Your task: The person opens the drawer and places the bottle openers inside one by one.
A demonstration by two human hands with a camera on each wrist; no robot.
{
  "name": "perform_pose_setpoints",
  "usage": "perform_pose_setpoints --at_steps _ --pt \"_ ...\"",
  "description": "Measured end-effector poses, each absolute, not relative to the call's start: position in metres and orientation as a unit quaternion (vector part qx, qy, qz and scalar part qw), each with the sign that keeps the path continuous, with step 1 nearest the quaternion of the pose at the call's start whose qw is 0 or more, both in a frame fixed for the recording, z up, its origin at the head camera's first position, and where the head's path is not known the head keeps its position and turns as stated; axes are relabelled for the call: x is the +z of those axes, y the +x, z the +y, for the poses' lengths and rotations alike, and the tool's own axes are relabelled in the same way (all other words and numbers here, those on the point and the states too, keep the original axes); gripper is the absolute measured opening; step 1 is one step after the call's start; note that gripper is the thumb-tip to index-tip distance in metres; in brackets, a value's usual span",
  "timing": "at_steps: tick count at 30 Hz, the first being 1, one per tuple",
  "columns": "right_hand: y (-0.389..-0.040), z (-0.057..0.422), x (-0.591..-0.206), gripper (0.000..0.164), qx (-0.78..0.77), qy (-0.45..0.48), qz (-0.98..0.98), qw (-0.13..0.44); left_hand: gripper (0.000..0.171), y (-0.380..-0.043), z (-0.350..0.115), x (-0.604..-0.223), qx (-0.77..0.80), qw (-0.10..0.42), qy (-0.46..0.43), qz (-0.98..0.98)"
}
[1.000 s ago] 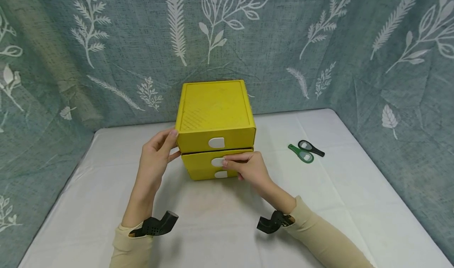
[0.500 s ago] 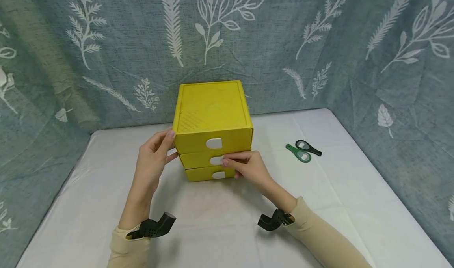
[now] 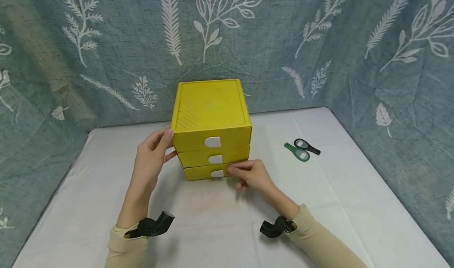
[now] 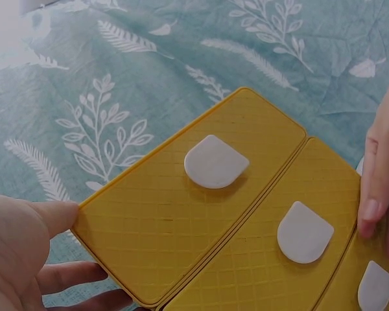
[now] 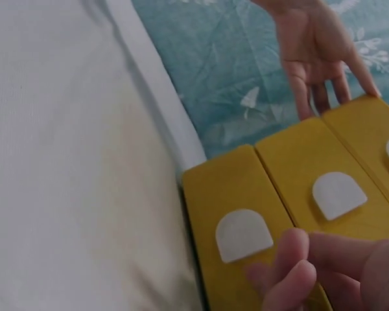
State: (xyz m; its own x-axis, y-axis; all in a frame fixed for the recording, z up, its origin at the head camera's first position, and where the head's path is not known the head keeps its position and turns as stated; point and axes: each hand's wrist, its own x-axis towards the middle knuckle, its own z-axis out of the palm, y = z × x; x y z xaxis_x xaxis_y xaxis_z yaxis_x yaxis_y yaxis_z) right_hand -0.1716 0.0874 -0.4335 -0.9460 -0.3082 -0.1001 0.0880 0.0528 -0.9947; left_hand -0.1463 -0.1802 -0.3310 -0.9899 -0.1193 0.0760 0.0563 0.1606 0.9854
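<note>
A yellow box of three stacked drawers (image 3: 213, 106) stands near the back of the table, each drawer front bearing a white tab handle. All three drawers look pushed in. My left hand (image 3: 150, 153) rests against its left side, thumb at the top front corner; in the left wrist view the fingers (image 4: 71, 275) lie along the side. My right hand (image 3: 253, 175) is in front of the bottom drawer (image 3: 198, 173), thumb and index finger just right of its white handle (image 3: 217, 174). In the right wrist view those fingertips appear apart from the handle (image 5: 244, 234), holding nothing.
Right of the box, a green magnifying glass (image 3: 298, 152) and a black magnifying glass (image 3: 307, 146) lie together on the white tablecloth (image 3: 213, 228). A patterned blue-green curtain (image 3: 134, 51) hangs behind and at both sides.
The middle drawer, slightly out a second ago, is pushed in. My right hand has left its handle and moved down beside the bottom one. The left hand keeps its place on the box.
</note>
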Motion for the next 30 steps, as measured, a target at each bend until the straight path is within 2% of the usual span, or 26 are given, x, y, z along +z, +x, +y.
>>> perform_pose_setpoints --at_steps 16,30 --pt "-0.168 0.074 -0.437 0.025 -0.699 -0.065 0.693 0.167 0.059 -0.148 -0.181 -0.331 -0.652 0.070 0.016 -0.755" --pt "-0.169 0.068 -0.441 0.022 -0.709 -0.063 0.682 0.168 0.063 -0.148 -0.180 -0.330 -0.646 0.061 0.024 -0.761"
